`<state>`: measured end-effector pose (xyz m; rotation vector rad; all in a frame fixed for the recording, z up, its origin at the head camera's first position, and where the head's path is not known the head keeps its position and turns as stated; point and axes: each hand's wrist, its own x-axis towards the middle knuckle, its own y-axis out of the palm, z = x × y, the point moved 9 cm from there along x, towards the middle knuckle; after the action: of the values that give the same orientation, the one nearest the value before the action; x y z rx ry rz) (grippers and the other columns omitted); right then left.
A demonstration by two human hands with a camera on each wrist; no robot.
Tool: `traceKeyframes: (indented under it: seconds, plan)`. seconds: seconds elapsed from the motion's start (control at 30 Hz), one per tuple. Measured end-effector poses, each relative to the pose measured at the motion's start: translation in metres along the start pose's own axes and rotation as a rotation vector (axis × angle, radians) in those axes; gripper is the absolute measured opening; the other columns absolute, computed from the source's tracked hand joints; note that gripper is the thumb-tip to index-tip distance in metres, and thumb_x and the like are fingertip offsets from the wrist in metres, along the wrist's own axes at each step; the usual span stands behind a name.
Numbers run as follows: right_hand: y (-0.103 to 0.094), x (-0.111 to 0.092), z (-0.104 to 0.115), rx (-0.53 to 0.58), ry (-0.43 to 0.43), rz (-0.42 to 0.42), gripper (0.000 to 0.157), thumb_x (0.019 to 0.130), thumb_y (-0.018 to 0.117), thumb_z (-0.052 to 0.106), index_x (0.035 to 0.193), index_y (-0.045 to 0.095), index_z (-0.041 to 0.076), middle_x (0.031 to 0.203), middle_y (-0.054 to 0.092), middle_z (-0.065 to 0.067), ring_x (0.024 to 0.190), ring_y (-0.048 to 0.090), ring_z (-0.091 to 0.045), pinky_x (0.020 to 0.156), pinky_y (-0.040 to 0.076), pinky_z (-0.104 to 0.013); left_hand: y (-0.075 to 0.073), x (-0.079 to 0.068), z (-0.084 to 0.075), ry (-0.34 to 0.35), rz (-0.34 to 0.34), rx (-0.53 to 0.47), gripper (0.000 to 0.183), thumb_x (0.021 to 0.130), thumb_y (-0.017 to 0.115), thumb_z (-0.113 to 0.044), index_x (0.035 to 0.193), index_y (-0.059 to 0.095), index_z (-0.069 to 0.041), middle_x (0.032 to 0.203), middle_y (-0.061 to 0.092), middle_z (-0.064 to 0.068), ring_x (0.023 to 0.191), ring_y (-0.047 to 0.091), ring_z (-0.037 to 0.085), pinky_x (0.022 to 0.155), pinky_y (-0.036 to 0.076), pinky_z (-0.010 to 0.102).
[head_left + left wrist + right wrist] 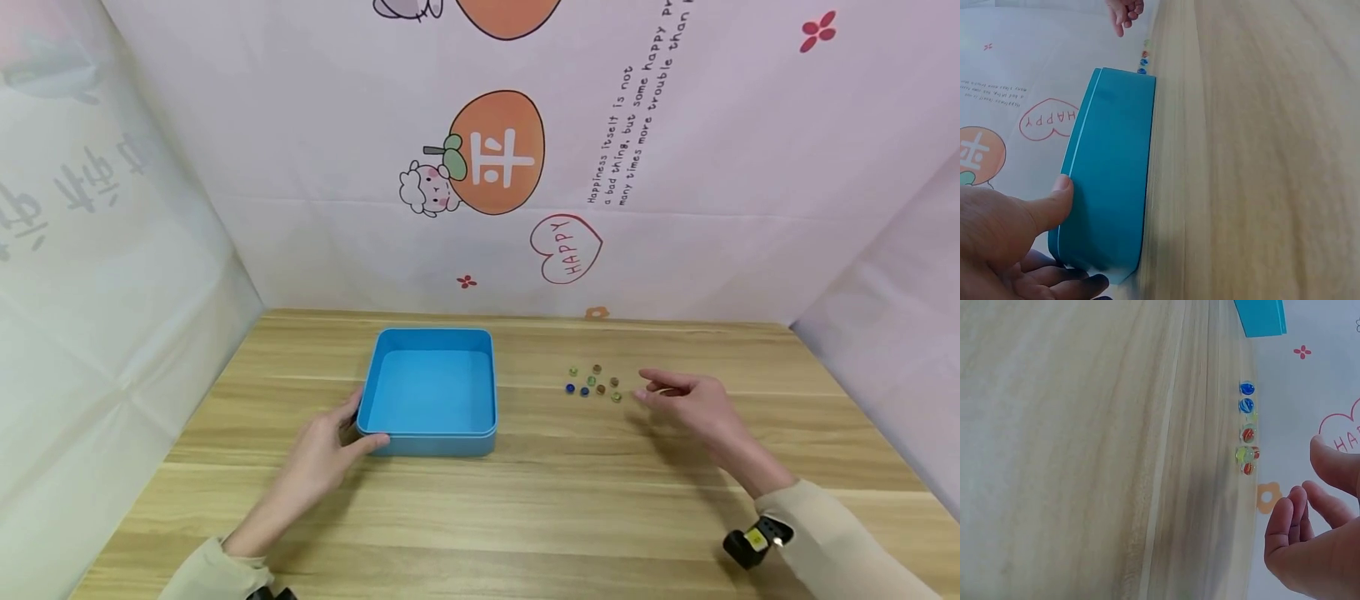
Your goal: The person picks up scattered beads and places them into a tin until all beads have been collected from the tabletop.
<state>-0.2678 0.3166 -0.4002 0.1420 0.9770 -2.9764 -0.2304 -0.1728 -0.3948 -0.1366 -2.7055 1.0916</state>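
A square blue box [433,443], open at the top, sits on the table left of the middle. My left hand [321,450] grips its near left corner, the thumb [1054,206] against the front wall and the other fingers around the left side. To the box's right lies a loose group of several glass marbles [592,381], some with blue, some with red-brown or yellow-green swirls. Just right of them hovers my right hand [697,408], thumb and fingers apart, with nothing between them. In the right wrist view the marbles [1247,434] appear beyond the fingertips.
The wood-grain table [525,517] ends at a printed white cloth [337,167] hanging behind it. Similar white cloth hangs at the left and right sides. A black device with a yellow label [756,538] is strapped at my right wrist.
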Motion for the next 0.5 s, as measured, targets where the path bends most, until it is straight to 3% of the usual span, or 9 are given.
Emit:
traceKeyframes:
  seconds: [0.17,0.3,0.5]
  plan:
    - [0.0036,0.0037,0.0003,0.002,-0.007,0.016,0.061,0.101,0.076,0.036,0.149,0.059,0.002,0.132,0.065,-0.018,0.117,0.059,-0.028,0.083,0.052,-0.024,0.0013,0.0007,-0.0002,-0.022,0.009,-0.025,0.083,0.095,0.083,-0.021,0.157,0.038,0.009,0.150,0.048,0.031,0.133,0.054,0.044,0.101,0.056,0.053]
    - [0.0066,0.0057,0.0002,0.001,-0.009,0.031,0.060,0.101,0.075,0.036,0.147,0.061,0.001,0.132,0.064,-0.019,0.120,0.058,-0.033,0.082,0.051,-0.027,0.0024,0.0018,0.0003,-0.044,0.019,-0.048,0.083,0.095,0.082,-0.021,0.158,0.037,0.009,0.151,0.047,0.031,0.133,0.054,0.043,0.102,0.055,0.052]
    - [0.0098,0.0080,-0.0036,0.013,0.015,0.041,0.057,0.100,0.076,0.034,0.145,0.062,0.001,0.131,0.065,-0.019,0.116,0.056,-0.031,0.080,0.048,-0.031,0.0053,0.0030,0.0032,-0.082,0.053,-0.123,0.083,0.097,0.081,-0.020,0.159,0.034,0.009,0.155,0.042,0.033,0.136,0.051,0.043,0.105,0.050,0.050]
